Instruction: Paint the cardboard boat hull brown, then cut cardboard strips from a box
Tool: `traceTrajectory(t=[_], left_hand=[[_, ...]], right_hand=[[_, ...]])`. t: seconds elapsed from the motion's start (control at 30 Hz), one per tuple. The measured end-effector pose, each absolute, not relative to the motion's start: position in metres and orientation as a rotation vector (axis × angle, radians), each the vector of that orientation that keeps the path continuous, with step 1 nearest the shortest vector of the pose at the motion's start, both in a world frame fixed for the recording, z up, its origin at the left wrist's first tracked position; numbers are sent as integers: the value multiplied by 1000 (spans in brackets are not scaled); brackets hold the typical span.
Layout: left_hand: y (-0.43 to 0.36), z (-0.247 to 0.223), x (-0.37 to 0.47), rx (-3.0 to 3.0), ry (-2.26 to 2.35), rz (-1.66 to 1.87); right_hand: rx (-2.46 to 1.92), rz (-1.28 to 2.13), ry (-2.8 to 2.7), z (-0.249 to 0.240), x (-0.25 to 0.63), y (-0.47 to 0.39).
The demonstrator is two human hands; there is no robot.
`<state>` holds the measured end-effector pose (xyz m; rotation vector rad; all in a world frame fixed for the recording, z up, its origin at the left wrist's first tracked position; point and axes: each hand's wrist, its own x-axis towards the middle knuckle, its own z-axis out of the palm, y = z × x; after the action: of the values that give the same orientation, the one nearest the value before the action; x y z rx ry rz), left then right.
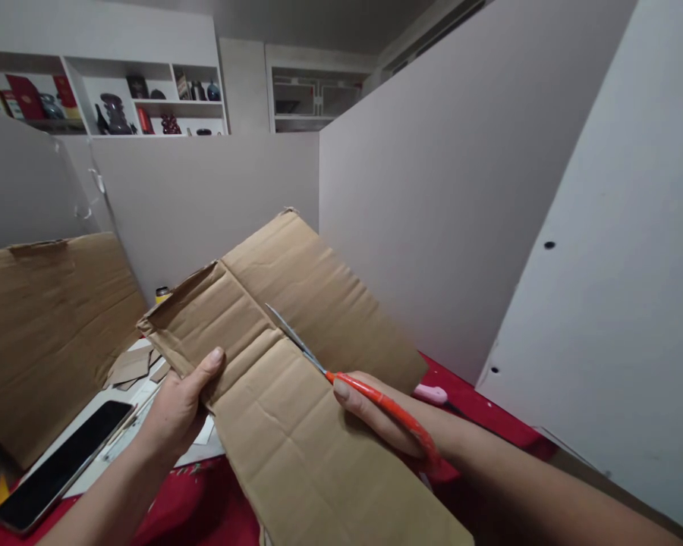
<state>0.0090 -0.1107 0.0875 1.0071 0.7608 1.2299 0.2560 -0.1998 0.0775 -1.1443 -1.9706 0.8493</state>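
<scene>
A large creased piece of cardboard [296, 425] is held up in the middle, tilted. My left hand [185, 398] grips its left edge, thumb on top and fingers hidden beneath. Scissors with red handles [387, 409] are in my right hand [372, 421], the thumb over the handle and the other fingers mostly out of sight. The blades lie along a cut line in the cardboard, pointing up and left. Right of the blades, the upper cardboard part sits behind the front part.
On the left, a phone [62, 462] lies near small cardboard scraps [130, 365] and white paper. Another big cardboard sheet [51, 326] leans behind them. A red cloth [196, 504] covers the table. Something pink [431, 393] lies at the right, near grey partitions [432, 189].
</scene>
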Motion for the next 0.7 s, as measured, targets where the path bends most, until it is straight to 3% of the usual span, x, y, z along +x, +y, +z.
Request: traceTrajectory(t=[0.7], left_hand=[[-124, 99, 23, 1077, 692, 1131]], right_hand=[[-1179, 852, -1753, 82, 259, -220]])
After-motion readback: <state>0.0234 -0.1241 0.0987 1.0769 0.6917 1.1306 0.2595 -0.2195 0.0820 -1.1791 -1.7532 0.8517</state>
